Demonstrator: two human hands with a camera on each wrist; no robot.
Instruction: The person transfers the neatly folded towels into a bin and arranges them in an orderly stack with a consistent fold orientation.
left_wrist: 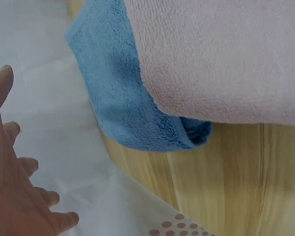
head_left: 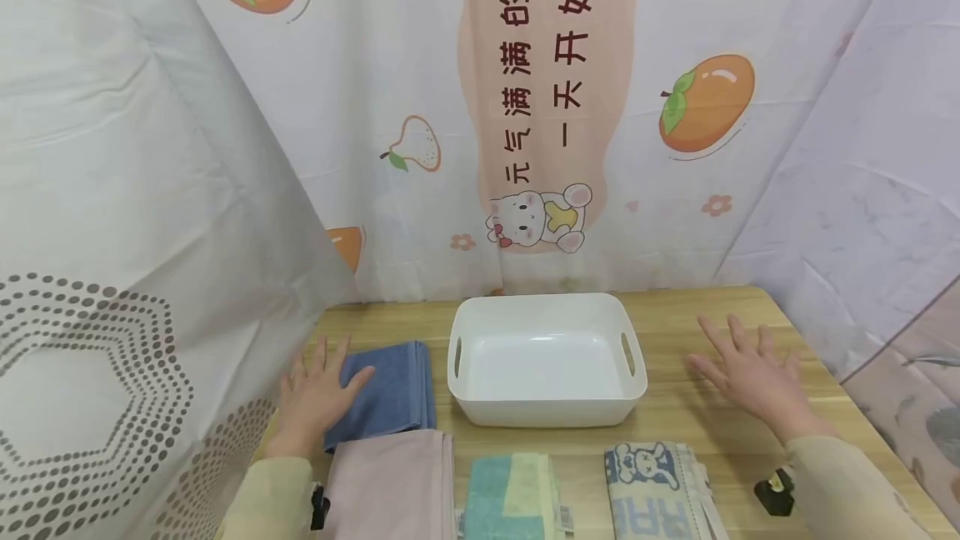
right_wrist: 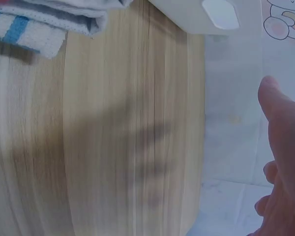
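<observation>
My left hand (head_left: 313, 402) is spread over the left side of the table, overlapping a folded blue towel (head_left: 390, 386) in the head view and holding nothing. A folded pink towel (head_left: 393, 482) lies partly on the blue one, as the left wrist view shows. On the right, my right hand (head_left: 753, 373) hovers with fingers spread, its shadow falling on the wood. Between the hands stands a white plastic basin (head_left: 547, 413) with a handle slot at each end; nothing lies in it. Nearer me are a teal and yellow folded towel (head_left: 513, 497) and a blue and white patterned towel (head_left: 660, 490).
The wooden table (head_left: 682, 415) has its back edge against a printed curtain (head_left: 420, 48). White sheeting (head_left: 97, 190) hangs at the left, and more cloth (head_left: 892, 215) borders the right side. Black wrist mounts show at both sleeves.
</observation>
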